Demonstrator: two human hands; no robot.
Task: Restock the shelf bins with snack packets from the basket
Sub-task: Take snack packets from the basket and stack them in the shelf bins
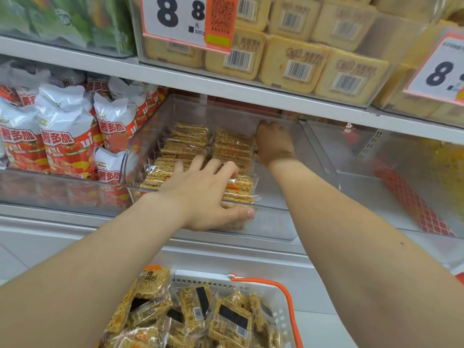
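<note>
My left hand (203, 197) lies flat, grip spread, on golden cracker packets (185, 146) inside the clear plastic bin (273, 222). My right hand (273, 144) reaches the bin's back; its grip state I cannot tell.

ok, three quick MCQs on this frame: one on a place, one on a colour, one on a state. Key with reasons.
1. Where is the left hand?
A. on the packets at the front of the clear bin
B. inside the basket
C. on the price tag

2. What colour is the basket handle?
A. blue
B. orange
C. green

3. How full is the basket?
A. empty
B. one packet left
C. many packets left

Key: 1 A, its fingers are spread over the front stack of packets. 2 B, the handle along the rim is orange. 3 C, snack packets pile up inside it.
</note>
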